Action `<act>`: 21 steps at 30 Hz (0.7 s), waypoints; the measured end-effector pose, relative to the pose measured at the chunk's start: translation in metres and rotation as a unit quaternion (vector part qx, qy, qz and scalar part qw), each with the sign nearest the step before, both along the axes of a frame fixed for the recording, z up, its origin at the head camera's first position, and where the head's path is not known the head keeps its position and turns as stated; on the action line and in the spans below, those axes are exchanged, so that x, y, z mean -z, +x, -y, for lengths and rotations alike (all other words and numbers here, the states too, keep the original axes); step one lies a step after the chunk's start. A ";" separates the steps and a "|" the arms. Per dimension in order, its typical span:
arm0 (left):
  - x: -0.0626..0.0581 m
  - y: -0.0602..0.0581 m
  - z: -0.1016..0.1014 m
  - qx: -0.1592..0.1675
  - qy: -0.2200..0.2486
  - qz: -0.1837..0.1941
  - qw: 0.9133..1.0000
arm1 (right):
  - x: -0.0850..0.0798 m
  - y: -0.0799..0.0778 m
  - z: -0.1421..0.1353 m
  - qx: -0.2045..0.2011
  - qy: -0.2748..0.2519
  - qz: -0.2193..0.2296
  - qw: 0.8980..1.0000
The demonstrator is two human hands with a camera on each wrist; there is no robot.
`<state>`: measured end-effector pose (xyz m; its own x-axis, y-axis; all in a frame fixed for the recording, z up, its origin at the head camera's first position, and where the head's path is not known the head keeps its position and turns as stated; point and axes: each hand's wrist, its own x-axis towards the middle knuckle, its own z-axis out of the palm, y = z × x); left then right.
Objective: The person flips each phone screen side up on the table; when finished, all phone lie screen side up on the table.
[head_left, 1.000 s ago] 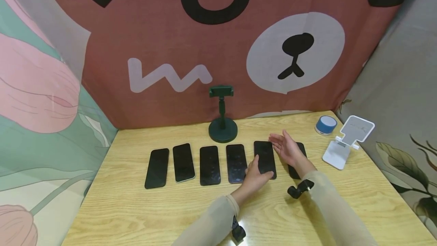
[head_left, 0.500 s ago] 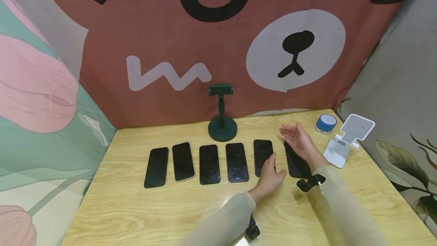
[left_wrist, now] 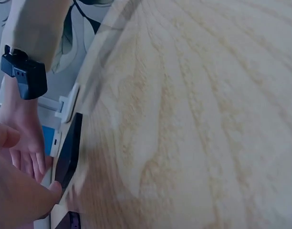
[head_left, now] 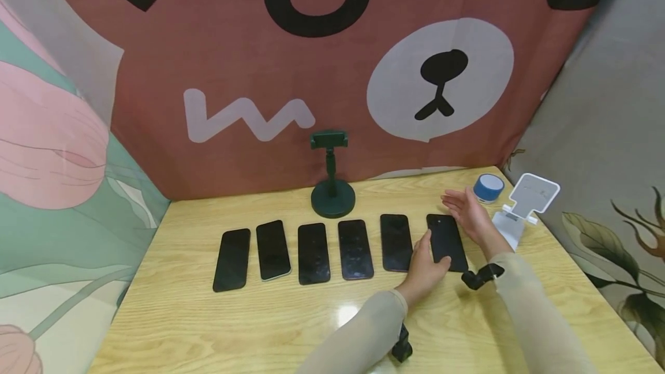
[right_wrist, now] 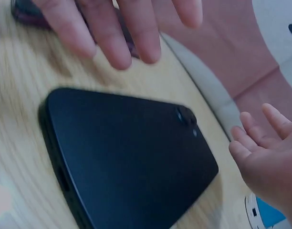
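Observation:
At the right end of a row of smartphones, a black smartphone (head_left: 451,250) lies face down, its back and corner camera (right_wrist: 185,116) showing in the right wrist view. My left hand (head_left: 425,267) is at this phone's left side, fingers extended and thumb over its lower part; I cannot tell whether it touches. Along the far right side is my right hand (head_left: 471,216), palm turned inward with straight fingers, holding nothing. The neighbouring smartphone (head_left: 396,243) lies screen up left of my left hand. In the left wrist view the phone (left_wrist: 69,152) appears nearly edge-on.
Several more dark phones (head_left: 314,253) continue the row leftward. Behind them stands a dark green phone stand (head_left: 332,198). A blue round speaker (head_left: 488,188) and a white folding stand (head_left: 534,192) stand at the right, close to my right hand. A cloth backdrop (head_left: 234,160) borders the table.
Both hands have moved right along the row, from around the second phone from the right to around the rightmost one. That last phone's back is now largely uncovered. The phones stay in place.

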<state>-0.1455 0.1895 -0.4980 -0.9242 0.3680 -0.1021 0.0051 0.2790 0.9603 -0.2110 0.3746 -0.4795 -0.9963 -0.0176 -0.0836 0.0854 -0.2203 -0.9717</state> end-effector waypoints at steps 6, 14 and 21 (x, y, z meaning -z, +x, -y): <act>0.004 -0.001 -0.007 -0.007 -0.008 0.006 1.000 | 0.011 -0.002 -0.010 0.025 0.029 0.013 0.999; 0.011 0.000 -0.011 -0.012 -0.005 0.006 1.000 | 0.021 -0.005 -0.015 0.019 0.055 0.036 0.998; 0.023 -0.004 -0.012 0.032 -0.085 -0.045 0.995 | 0.027 -0.004 -0.014 0.009 0.126 0.046 0.991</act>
<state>-0.1490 0.2016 -0.5214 -0.9079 0.4105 -0.0852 0.1118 0.4330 0.8945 -0.2147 0.3883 -0.5061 -0.9844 0.0336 -0.1730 0.1738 0.0250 -0.9845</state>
